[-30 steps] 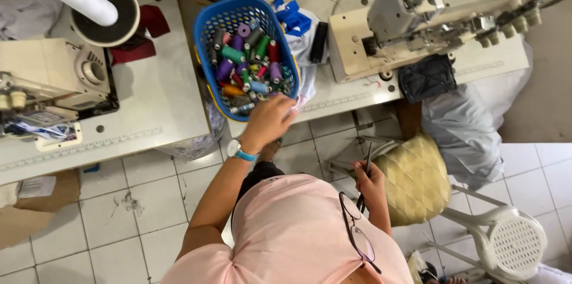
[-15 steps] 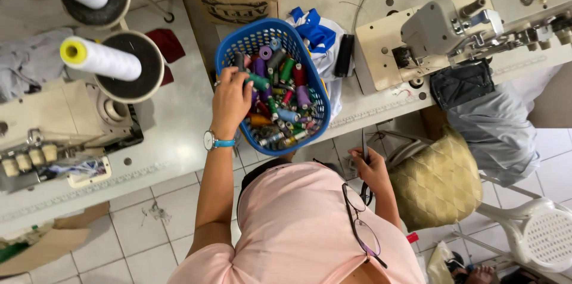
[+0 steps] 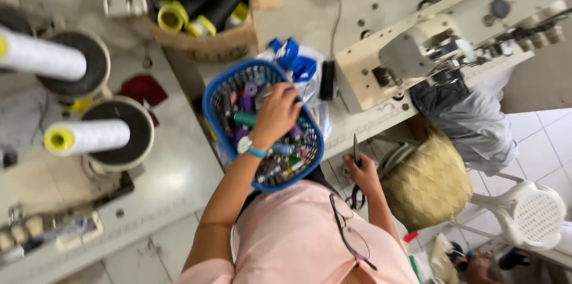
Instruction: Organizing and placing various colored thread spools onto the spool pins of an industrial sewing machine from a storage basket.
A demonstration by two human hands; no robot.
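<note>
I look straight down from the head camera at my own two arms over a sewing workshop bench. My left arm stretches forward and slightly right, elbow bent, a watch with a light blue strap on the wrist. My left hand (image 3: 275,114) reaches down into a blue plastic basket (image 3: 211,90) that sits at the edge of the white worktable (image 3: 179,171). The fingers are curled downward among small thread spools (image 3: 245,118) in green, purple, teal and other colours. They touch the spools, but I cannot tell whether the hand has closed around one.

My right arm hangs lower, bent close to my body. My right hand (image 3: 362,172) is closed around a pair of dark scissors (image 3: 356,168), the blades pointing up and away from me, the handles under my palm.

A pair of glasses (image 3: 348,233) hangs from the collar of my pink shirt (image 3: 292,236).

Behind the basket stands a brown cardboard box (image 3: 238,40) holding black thread cones with yellow cores. Just right of the basket lies a white and blue plastic bag (image 3: 301,66). To the left, two large white thread cones (image 3: 89,136) lie tilted on round dark stands. To the upper right is a cream industrial sewing machine (image 3: 417,46). Below it, on the tiled floor, sit a woven yellow bag (image 3: 429,183) and a white plastic chair (image 3: 533,215).
</note>
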